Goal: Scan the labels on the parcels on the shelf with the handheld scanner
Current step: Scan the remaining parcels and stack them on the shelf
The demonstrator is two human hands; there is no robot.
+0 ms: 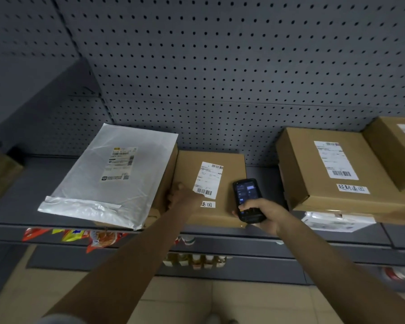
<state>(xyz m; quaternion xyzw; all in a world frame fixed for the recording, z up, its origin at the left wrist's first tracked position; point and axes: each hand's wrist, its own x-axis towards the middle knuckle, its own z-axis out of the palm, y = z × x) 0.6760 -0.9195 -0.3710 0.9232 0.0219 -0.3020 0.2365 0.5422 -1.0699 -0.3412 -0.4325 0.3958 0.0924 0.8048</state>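
Observation:
A brown cardboard parcel (229, 183) lies in the middle of the grey shelf (28, 190), and its white barcode label (208, 180) faces up. My left hand (181, 195) grips the parcel's front left corner, beside the label. My right hand (260, 215) holds a black handheld scanner (247, 198) with a lit screen over the parcel's front right part. A white plastic mailer (98, 183) with its own label leans on a box to the left. A larger labelled box (337, 169) sits to the right on top of a white bag.
A grey pegboard (220, 66) backs the shelf. Another brown box (398, 150) overlaps the large one at the far right. Snack packets (98, 239) hang under the shelf edge, and bottles (194, 260) stand on a lower shelf. Beige floor tiles lie below.

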